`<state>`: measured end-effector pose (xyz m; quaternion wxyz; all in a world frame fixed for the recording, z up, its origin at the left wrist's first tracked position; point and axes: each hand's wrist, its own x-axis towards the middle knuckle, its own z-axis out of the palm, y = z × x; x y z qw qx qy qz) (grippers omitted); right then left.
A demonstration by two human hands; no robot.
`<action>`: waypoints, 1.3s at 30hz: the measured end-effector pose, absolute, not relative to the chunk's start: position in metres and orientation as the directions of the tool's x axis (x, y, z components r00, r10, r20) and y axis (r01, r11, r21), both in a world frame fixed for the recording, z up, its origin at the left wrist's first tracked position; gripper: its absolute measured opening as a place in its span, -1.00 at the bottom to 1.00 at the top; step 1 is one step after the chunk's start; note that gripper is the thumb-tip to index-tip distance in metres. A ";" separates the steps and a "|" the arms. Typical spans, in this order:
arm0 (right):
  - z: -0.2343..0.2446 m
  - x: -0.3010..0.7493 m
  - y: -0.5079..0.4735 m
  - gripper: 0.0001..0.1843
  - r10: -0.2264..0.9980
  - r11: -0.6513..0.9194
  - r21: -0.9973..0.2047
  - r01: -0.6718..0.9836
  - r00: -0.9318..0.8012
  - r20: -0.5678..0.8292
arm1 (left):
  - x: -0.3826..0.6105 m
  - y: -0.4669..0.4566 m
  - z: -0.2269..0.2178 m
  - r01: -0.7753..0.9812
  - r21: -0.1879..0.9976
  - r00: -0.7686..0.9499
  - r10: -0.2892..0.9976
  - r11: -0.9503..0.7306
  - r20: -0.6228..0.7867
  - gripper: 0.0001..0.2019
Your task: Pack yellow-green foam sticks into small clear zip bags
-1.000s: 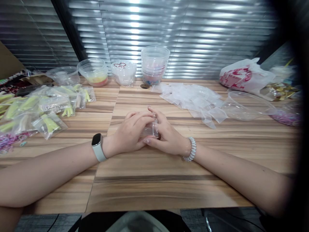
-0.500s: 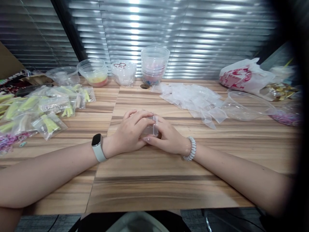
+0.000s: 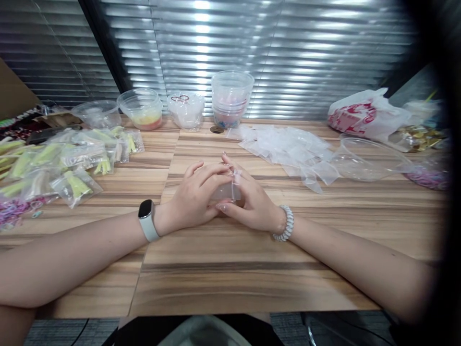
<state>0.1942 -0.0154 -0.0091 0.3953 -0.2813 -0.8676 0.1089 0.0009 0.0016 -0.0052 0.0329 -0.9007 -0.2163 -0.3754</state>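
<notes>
A small clear zip bag (image 3: 226, 192) lies between my two hands at the middle of the wooden table, its zip edge toward the right. My left hand (image 3: 198, 194) is closed on its left side, fingers bent over the top edge. On the other side, my right hand (image 3: 254, 197) pinches the bag's zip edge, with the thumb along the lower corner. Fingers partly cover the bag, and I cannot tell whether anything is inside it. The nearest other things are flat clear bags (image 3: 288, 149), heaped beyond my right hand.
Filled bags with yellow-green and pale strips (image 3: 77, 185) are piled at left, beside purple rings (image 3: 16, 211). Along the back stand clear tubs (image 3: 142, 108), a bag-wrapped bowl (image 3: 186, 110) and stacked cups (image 3: 232, 98). A clear bowl (image 3: 370, 158) and a red-and-white plastic bag (image 3: 360, 115) sit at right.
My right fingers have shifted along the bag's zip edge, and one finger now lifts away at the top. The bag's edge has moved slightly right. My left hand stays nearly in place.
</notes>
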 end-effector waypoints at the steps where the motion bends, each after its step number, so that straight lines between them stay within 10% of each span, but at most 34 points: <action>1: -0.009 0.195 -0.016 -0.26 0.569 0.822 -0.408 0.398 -0.531 0.629 | 0.001 0.002 -0.006 0.413 0.101 0.619 0.361 -0.905 0.697 -0.58; 25: -0.008 0.197 -0.017 -0.56 0.597 0.802 -0.432 0.413 -0.582 0.551 | -0.001 0.002 -0.003 0.332 0.062 0.642 0.274 -0.941 0.716 -0.71; 39: -0.006 0.199 -0.019 -0.53 0.652 0.758 -0.476 0.446 -0.534 0.538 | -0.002 0.009 -0.008 0.362 0.331 0.647 0.491 -0.871 0.584 -0.52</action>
